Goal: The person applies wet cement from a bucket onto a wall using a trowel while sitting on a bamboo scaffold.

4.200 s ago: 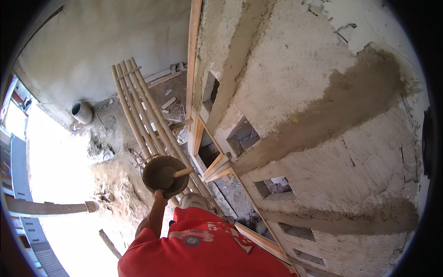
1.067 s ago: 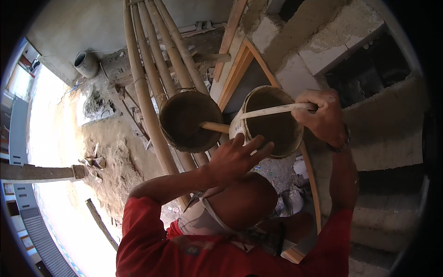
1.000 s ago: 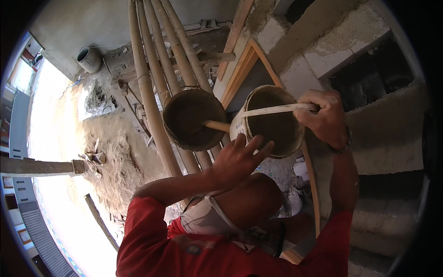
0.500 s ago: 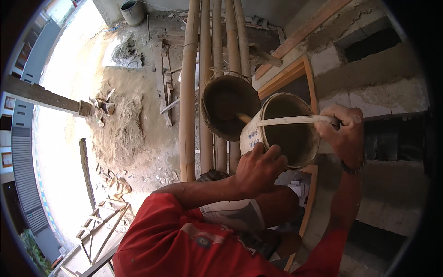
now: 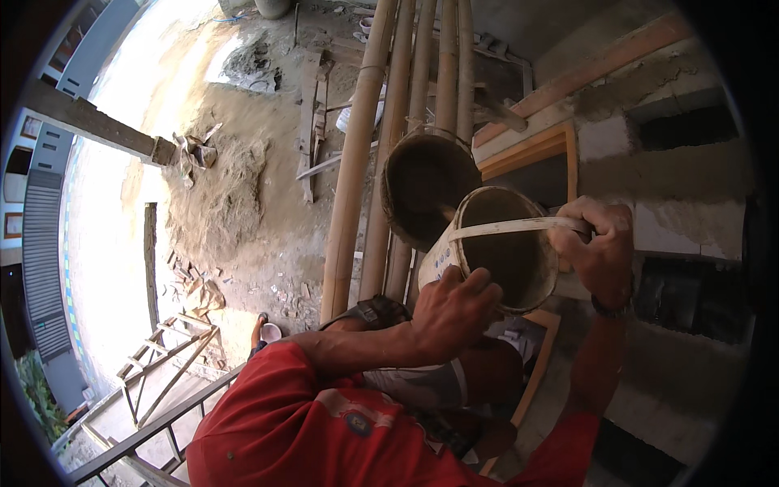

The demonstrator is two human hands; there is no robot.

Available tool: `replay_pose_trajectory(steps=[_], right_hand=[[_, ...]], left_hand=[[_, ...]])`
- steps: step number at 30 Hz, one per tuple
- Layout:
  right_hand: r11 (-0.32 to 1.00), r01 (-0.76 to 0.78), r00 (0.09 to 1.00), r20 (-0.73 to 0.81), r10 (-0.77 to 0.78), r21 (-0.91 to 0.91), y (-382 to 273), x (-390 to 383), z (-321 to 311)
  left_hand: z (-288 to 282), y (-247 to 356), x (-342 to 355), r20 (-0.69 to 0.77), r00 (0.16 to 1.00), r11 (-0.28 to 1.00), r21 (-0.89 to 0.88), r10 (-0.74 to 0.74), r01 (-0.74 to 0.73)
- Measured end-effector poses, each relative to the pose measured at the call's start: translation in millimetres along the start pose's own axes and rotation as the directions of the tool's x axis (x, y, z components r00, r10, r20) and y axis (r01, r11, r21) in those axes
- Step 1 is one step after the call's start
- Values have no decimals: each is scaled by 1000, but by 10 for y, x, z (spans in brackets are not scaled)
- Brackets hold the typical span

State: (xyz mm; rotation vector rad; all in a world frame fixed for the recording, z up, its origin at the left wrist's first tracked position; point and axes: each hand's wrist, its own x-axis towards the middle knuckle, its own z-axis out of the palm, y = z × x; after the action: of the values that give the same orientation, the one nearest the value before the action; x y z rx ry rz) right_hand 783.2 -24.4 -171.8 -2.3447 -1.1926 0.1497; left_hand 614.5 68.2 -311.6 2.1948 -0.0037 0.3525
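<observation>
A pale plastic bucket (image 5: 436, 256) with a mortar-stained inside is tilted, its mouth facing up toward me. My left hand (image 5: 458, 312) is closed on the near left part of its rim. At the right side my right hand (image 5: 596, 247) is wrapped around the end of the bucket's white strap handle (image 5: 511, 227), which stretches across the mouth. Just beyond, a dark, mortar-crusted bucket (image 5: 398, 195) stands against the bamboo poles (image 5: 357, 162). The pale bucket overlaps its near right edge. What lies in the dark bucket is too shadowed to make out.
On the right rises a block wall (image 5: 669, 178) with dark openings and an orange wooden frame (image 5: 572, 162). Far below left are a sand heap (image 5: 223, 187) and a wooden trestle (image 5: 166, 365). A metal railing (image 5: 187, 414) runs at lower left. A person's foot (image 5: 261, 321) shows below.
My view has shifted, so the poles and ground sit differently. Both hands keep their grip on the pale bucket. A foot and a small white container have come into sight below.
</observation>
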Motion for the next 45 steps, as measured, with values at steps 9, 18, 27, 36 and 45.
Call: replay_pose_trajectory(steps=[9,18,27,36,45], right_hand=[[999,-3,1000,5,3,-45,-44,31,87],[999,-46,998,41,46,2,-20,98,141],[998,-56,998,36,55,38,-37,138,170],[996,-82,996,28,81,45,-36,128,162],[988,-141,987,-93,135,-64,-85,-30,8]], left_hand=[[-61,-18,-21,38,998,996,-75,-48,50],[-104,-56,2,-75,996,998,-33,-55,53],[-182,-84,24,10,997,997,-19,-72,72],[-233,-96,85,34,997,998,-4,-68,68],[-285,-69,157,48,999,1000,-12,9,-8]])
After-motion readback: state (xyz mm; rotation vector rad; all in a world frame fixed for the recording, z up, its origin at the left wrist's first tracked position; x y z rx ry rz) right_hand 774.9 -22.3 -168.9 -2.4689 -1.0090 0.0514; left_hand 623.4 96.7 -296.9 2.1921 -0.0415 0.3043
